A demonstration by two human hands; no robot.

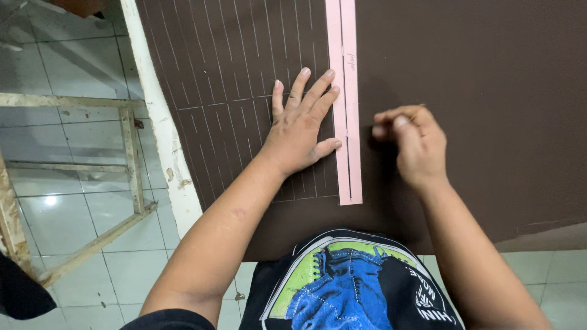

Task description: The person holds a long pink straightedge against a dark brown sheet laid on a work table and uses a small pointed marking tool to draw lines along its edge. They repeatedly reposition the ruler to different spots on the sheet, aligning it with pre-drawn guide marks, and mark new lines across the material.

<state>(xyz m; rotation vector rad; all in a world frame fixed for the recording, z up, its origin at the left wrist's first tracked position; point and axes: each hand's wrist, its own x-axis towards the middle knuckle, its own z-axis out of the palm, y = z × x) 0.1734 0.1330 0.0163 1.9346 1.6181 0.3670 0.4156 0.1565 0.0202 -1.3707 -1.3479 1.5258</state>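
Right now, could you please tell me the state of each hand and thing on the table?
left hand: flat, fingers spread, pressing the pink strip's edge.
right hand: pinched shut on a thin marking tool, itself barely visible.
pink strip: lying flat, lengthwise.
brown sheet: spread flat, left part lined with pale strokes.

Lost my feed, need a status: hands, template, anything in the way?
Left hand flat, pressing pink template edge on brown sheet. Right hand pinching a thin marker, hard to make out, beside the template. Nothing in the way.
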